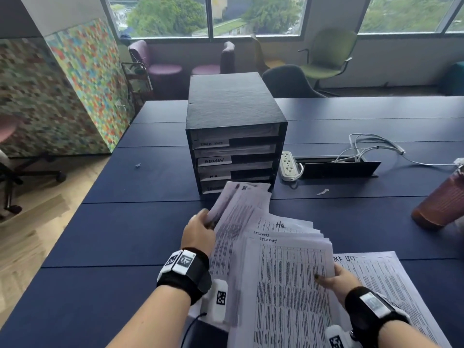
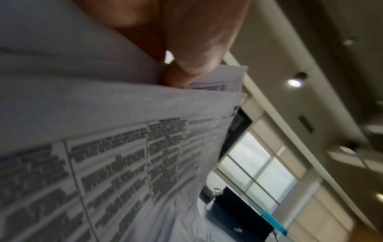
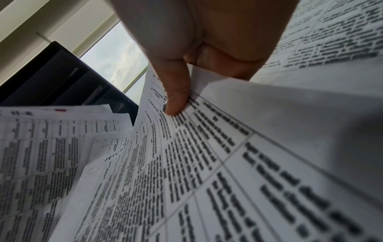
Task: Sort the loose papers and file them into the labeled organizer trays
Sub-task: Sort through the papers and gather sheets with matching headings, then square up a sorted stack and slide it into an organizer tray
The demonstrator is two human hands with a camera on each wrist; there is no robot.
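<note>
A black organizer (image 1: 233,116) with four labeled trays stands on the dark blue table (image 1: 120,222); labels read "ADMIN" (image 1: 214,161) and others less legible. A fanned stack of printed papers (image 1: 283,285) lies between my hands, with "HR" and "SECURITY" handwritten on top edges. My left hand (image 1: 198,231) grips a few sheets (image 1: 226,204) lifted toward the lowest tray. My right hand (image 1: 335,278) pinches the stack's right edge, thumb (image 3: 176,98) on top. More sheets (image 1: 381,280) marked "TASK LIST" lie flat at the right.
A white power strip (image 1: 288,165), a cable slot and white cables (image 1: 371,146) lie right of the organizer. A pink-brown bottle (image 1: 439,202) stands at the right edge. Chairs and windows are beyond the table.
</note>
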